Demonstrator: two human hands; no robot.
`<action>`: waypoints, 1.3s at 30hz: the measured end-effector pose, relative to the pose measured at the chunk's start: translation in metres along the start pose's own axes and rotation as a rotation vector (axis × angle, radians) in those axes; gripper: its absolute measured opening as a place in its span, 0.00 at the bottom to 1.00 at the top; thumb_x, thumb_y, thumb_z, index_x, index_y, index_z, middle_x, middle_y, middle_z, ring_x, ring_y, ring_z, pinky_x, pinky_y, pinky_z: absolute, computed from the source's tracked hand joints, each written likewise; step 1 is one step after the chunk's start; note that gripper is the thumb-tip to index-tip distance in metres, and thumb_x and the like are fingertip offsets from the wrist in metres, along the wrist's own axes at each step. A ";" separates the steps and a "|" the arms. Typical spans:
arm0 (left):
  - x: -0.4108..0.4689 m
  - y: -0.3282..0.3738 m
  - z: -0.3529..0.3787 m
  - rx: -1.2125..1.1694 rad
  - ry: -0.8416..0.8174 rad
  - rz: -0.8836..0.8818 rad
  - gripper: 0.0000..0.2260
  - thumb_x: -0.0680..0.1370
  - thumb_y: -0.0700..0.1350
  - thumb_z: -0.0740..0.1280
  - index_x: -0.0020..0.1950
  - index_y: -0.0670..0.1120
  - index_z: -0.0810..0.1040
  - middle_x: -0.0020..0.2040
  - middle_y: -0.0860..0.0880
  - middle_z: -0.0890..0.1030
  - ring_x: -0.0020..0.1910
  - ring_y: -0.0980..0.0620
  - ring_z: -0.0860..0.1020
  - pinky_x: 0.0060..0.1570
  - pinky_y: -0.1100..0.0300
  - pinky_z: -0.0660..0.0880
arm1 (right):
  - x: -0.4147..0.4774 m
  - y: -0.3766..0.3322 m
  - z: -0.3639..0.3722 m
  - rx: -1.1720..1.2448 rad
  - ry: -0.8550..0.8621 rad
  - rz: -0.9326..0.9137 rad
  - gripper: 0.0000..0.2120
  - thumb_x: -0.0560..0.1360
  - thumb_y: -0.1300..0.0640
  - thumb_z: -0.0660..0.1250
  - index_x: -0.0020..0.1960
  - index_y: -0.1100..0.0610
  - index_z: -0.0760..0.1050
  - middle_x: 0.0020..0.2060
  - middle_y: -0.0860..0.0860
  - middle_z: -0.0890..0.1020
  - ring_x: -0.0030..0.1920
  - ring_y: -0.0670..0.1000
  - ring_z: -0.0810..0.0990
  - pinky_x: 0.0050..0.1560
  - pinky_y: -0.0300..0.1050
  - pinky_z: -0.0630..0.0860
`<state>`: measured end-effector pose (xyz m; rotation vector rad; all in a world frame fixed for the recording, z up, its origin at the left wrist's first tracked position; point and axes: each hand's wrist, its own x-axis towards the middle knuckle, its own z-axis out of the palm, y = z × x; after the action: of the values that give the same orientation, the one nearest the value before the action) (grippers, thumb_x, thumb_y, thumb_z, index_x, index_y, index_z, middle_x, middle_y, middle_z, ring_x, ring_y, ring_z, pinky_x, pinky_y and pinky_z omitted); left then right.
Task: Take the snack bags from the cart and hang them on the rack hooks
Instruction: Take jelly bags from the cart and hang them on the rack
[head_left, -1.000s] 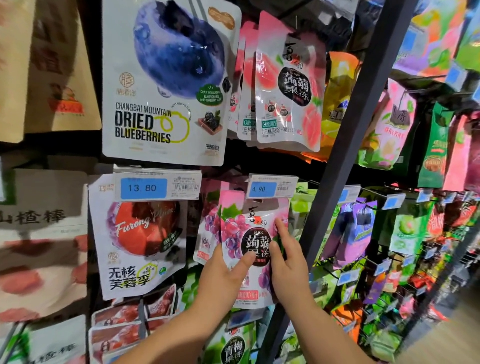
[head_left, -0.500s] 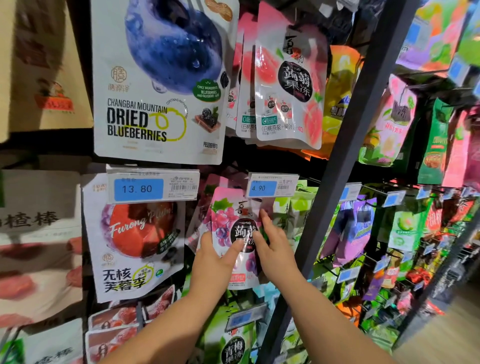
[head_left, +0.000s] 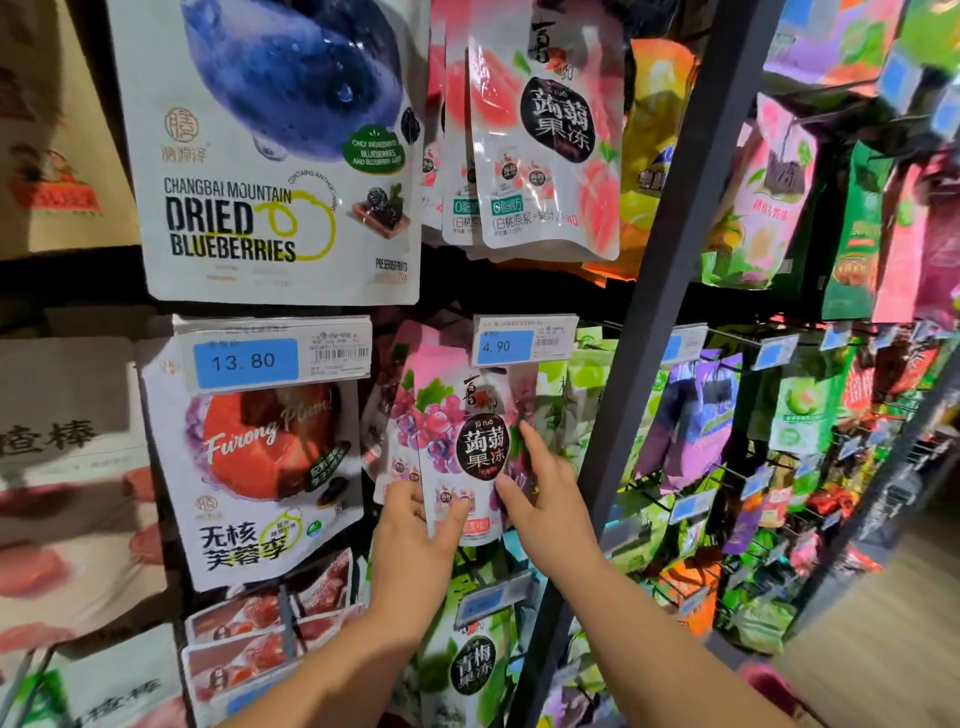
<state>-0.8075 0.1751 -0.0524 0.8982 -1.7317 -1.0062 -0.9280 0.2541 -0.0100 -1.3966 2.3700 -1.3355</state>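
Both on grape jelly bag: left hand pinches bottom, right hand fingers straight.

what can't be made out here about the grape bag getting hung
- Hook for the grape bag: head view, hidden behind the 4.90 price tag, so whether the bag is on it is unclear.
- Left hand: head view, how far its fingers reach behind the bag, hidden by the bag.
- Cart: outside the frame.
- Price tag's small print: too small to read.

You see "DRIED BLUEBERRIES" on the white bag, "13.80" on one price tag, "4.90" on another.
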 end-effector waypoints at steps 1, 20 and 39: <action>-0.005 -0.003 0.001 -0.008 -0.011 -0.010 0.16 0.75 0.54 0.69 0.47 0.47 0.66 0.37 0.51 0.67 0.35 0.51 0.67 0.32 0.58 0.64 | -0.004 0.003 0.000 0.002 0.003 0.005 0.29 0.81 0.46 0.60 0.77 0.37 0.50 0.73 0.50 0.62 0.69 0.49 0.67 0.62 0.43 0.66; -0.207 -0.038 0.134 0.108 -0.895 0.045 0.12 0.78 0.48 0.66 0.42 0.51 0.63 0.32 0.53 0.70 0.31 0.54 0.69 0.37 0.57 0.65 | -0.226 0.177 -0.063 0.108 0.254 0.548 0.14 0.79 0.55 0.63 0.64 0.54 0.75 0.54 0.49 0.77 0.49 0.43 0.75 0.50 0.32 0.70; -0.328 -0.045 0.169 0.576 -1.424 0.434 0.13 0.78 0.62 0.57 0.47 0.53 0.66 0.42 0.49 0.79 0.49 0.45 0.79 0.41 0.54 0.67 | -0.514 0.316 -0.137 0.688 1.132 1.557 0.08 0.77 0.62 0.62 0.40 0.55 0.73 0.28 0.52 0.75 0.26 0.48 0.72 0.26 0.38 0.68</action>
<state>-0.8546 0.4874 -0.2485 -0.0881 -3.3228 -0.8580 -0.9047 0.7879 -0.3228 1.4538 1.7889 -1.9206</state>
